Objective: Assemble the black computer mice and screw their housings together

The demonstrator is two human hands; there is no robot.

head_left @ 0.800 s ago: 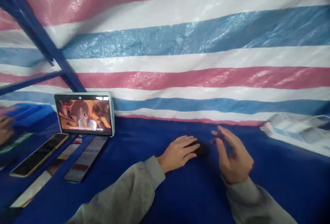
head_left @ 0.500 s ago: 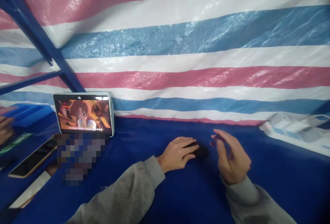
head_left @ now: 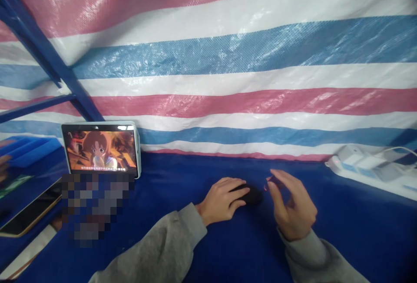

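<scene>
My left hand lies over the left end of a black rounded object, shaped like a computer mouse, on the blue tabletop. Its fingers rest on that object and keep hold of it, with the thumb on the near side. To the right, my right hand is raised just above the table, thumb and index finger bent toward each other. Between them is a small dark reddish piece, partly hidden by the fingers; its kind is unclear. A narrow gap separates this piece from the black object.
A tablet playing a cartoon stands at the back left. A phone lies before it, beside a blurred-out patch. Another person's hand is at the left edge near a blue tray. A white power strip lies at right.
The view has shifted slightly, so the tablet and phone sit lower and further left. My right hand's thumb and index finger have shifted a little around the small piece. My left hand stays on the black object.
</scene>
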